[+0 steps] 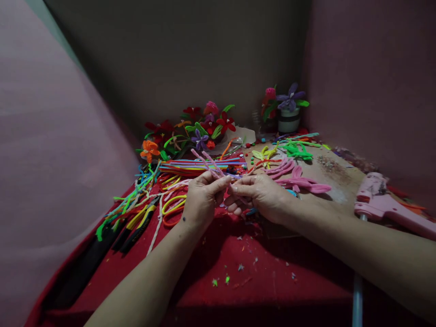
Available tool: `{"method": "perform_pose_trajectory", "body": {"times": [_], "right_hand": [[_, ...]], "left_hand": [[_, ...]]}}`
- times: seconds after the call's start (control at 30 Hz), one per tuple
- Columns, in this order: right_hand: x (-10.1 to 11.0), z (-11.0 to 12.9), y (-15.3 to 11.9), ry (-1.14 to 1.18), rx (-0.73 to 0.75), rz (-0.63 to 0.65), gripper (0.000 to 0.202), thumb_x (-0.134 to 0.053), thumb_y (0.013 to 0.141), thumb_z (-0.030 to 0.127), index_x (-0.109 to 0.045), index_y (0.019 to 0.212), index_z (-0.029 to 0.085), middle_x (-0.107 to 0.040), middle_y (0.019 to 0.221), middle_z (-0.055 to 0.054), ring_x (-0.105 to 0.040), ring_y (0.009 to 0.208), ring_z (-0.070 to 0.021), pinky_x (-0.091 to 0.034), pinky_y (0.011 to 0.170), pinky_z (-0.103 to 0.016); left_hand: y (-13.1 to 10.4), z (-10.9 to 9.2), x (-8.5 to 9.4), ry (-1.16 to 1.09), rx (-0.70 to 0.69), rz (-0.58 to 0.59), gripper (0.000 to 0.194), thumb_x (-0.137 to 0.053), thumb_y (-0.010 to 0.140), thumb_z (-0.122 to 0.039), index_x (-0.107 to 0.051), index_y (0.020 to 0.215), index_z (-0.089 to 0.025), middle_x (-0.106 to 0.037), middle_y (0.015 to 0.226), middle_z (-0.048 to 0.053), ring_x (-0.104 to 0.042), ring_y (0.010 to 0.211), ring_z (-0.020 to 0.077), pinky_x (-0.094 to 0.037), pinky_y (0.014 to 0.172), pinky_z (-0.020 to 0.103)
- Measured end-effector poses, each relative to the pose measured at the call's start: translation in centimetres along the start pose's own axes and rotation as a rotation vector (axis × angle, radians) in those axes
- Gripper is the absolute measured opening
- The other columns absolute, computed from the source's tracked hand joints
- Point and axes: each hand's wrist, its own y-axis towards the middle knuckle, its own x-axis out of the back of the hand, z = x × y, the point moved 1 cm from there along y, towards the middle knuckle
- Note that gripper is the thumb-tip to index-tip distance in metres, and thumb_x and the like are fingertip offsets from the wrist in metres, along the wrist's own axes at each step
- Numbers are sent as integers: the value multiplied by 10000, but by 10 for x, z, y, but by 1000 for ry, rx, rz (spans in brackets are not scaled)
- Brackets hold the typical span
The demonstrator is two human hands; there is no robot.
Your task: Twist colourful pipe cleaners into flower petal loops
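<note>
1. Head view: thin pink fuzzy stems (pixel 211 162) rise from the left hand (pixel 201 195) toward 11 o'clock, long axis 11-to-5, free ends on that hand's side.
2. Left thumb and fingers pinch them; right hand (pixel 262 193) just beside at 3 o'clock, fingertips drawn in, its hold unclear.
3. Pink looped fuzzy piece (pixel 306 185) lies at 2–3 o'clock from the stems, beyond the right hand.
</note>
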Motion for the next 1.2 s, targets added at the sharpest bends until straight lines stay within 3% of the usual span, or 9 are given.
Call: {"method": "perform_pose_trajectory", "body": {"times": [0.23, 0.33, 0.5, 0.6, 0.7, 0.87, 1.0, 1.1, 1.2], "right_hand": [[3, 3, 2, 69, 49, 5, 208, -623, 699, 247, -509, 565, 137, -576, 496, -13, -575, 465, -114, -489, 491, -244], [5, 4, 2, 64, 25, -3, 156, -594, 719, 228, -555, 616, 118, -627, 549, -57, -591, 466, -126, -491, 478, -244], [7, 8, 1, -13, -15, -18, 142, -546, 728, 167, -565, 600, 108, -635, 531, -68, -587, 434, -125, -478, 432, -223], [6, 9, 0, -35, -43, -1, 133, -527, 703, 121, -551, 573, 112, -635, 526, -62, -578, 413, -124, -470, 407, -225], [6, 11, -1, -50, -68, 41, 117, -531, 682, 113, -545, 566, 115, -626, 501, -52, -559, 388, -115, -458, 394, -219], [3, 13, -5, -106, -73, 104, 119, -558, 685, 160, -539, 574, 123, -614, 487, -36, -551, 391, -108, -449, 409, -215], [-1, 12, -9, -279, -2, 66, 141, -535, 721, 181, -527, 585, 143, -594, 497, -16, -524, 407, -95, -422, 433, -218], [-3, 10, -13, -747, 324, -93, 154, -500, 742, 168, -538, 594, 155, -583, 539, -28, -502, 475, -102, -391, 502, -239], [-3, 9, -17, -1187, 697, -229, 119, -493, 741, 150, -563, 644, 150, -597, 623, -63, -509, 581, -136, -362, 586, -277]], "left_hand": [[2, -7, 5, 348, -128, 49, 205, -662, 672, -305, -575, 590, -138, -462, 431, -43, -368, 373, 51, -268, 378, 190], [2, -12, 8, 422, -227, 103, 128, -651, 690, -281, -628, 685, -155, -515, 516, -34, -423, 438, 64, -347, 444, 194], [4, -19, 13, 669, -605, 198, 118, -613, 733, -215, -696, 817, -218, -595, 836, 39, -540, 786, 146, -429, 722, 257], [6, -22, 16, 891, -802, 254, 138, -602, 748, -195, -710, 797, -266, -590, 835, 38, -501, 828, 154, -396, 768, 274], [6, -26, 18, 1022, -871, 333, 143, -608, 744, -191, -703, 789, -288, -626, 843, 33, -475, 844, 166, -361, 813, 295], [-1, -37, 18, 1018, -667, 386, 94, -602, 741, -228, -689, 707, -230, -645, 740, 47, -508, 773, 182, -354, 792, 305], [-2, -34, 18, 737, -184, 404, 114, -622, 708, -271, -674, 691, -170, -602, 646, 35, -496, 612, 137, -365, 603, 237], [2, -21, 16, 370, 186, 411, 175, -657, 654, -280, -633, 591, -119, -518, 526, 15, -410, 478, 84, -311, 488, 206], [5, -10, 13, 48, 428, 431, 198, -672, 619, -249, -571, 523, -108, -407, 451, -23, -328, 422, 50, -277, 446, 190]]}}
